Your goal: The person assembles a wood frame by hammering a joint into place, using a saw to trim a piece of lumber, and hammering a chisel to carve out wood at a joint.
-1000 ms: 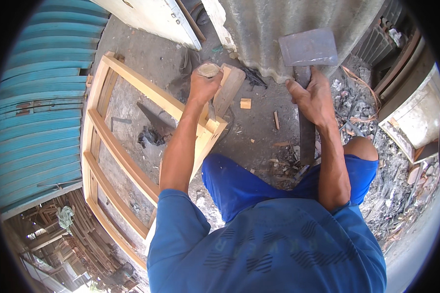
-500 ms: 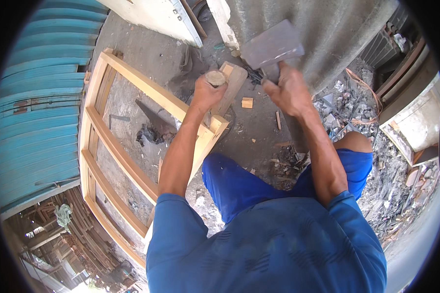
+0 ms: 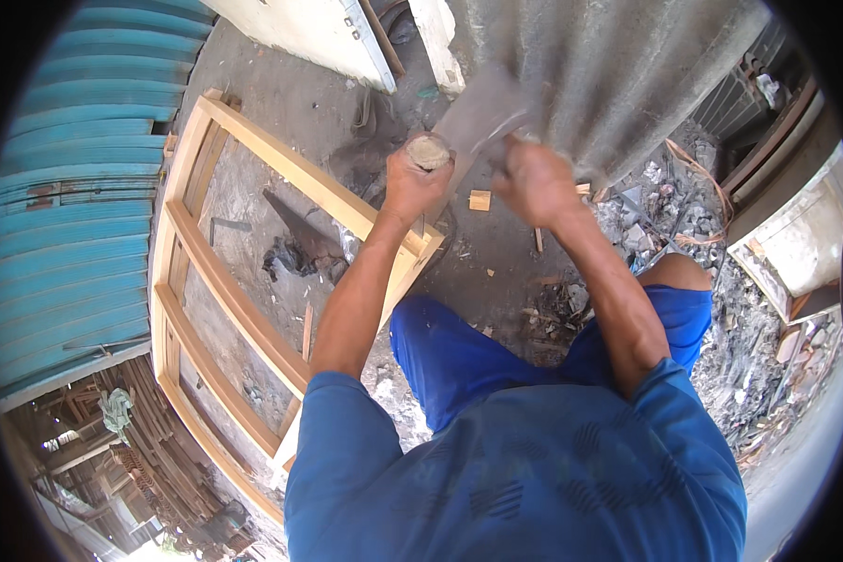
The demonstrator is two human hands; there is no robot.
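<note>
My left hand [image 3: 414, 195] is wrapped around an upright chisel, its round, battered handle end [image 3: 429, 153] showing above the fist. Below that fist is the corner of a pale wooden frame [image 3: 300, 176]; the chisel's blade is mostly hidden by the hand. My right hand [image 3: 539, 184], smeared by motion, grips a wide-headed mallet. The blurred grey-brown mallet head [image 3: 485, 110] is just right of and beyond the chisel handle; whether they touch cannot be made out.
A small wood block [image 3: 480, 200] lies on the dirt floor. Rubble [image 3: 660, 211] spreads at the right, beneath a grey corrugated sheet [image 3: 618, 75]. A blue corrugated wall [image 3: 84, 206] stands left, with stacked timber [image 3: 164, 459] below it. A white panel [image 3: 309, 33] leans at the back.
The mallet has swung left and down toward the chisel handle, and my right hand has moved left with it. My left hand and the chisel have shifted slightly right in the picture.
</note>
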